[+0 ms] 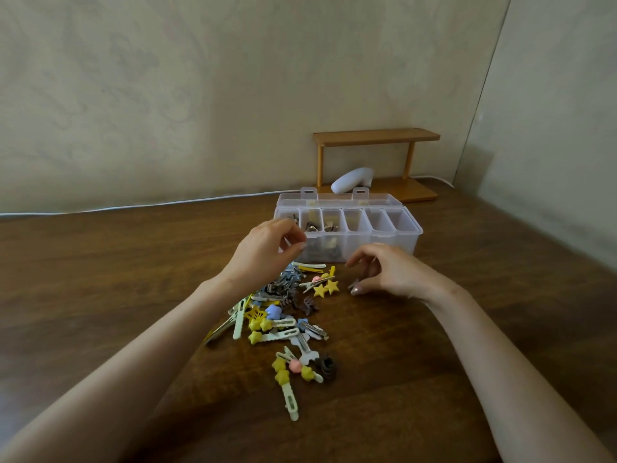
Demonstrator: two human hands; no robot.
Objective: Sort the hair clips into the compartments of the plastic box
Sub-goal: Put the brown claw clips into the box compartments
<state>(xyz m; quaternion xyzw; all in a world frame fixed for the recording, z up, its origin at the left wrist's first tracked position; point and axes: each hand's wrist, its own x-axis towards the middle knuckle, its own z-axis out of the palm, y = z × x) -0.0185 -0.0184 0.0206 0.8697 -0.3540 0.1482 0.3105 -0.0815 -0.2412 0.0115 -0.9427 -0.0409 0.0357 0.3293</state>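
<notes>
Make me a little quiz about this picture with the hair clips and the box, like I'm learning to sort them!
1. True or false: the plastic box has its lid shut.
2. What does the right hand pinch? A. a small clip on the table B. the lid C. a yellow star clip
3. Fill in: the box has ___ compartments in a row.
Key: 1. false, the lid lies open behind the box. 2. A. 3. six.
</notes>
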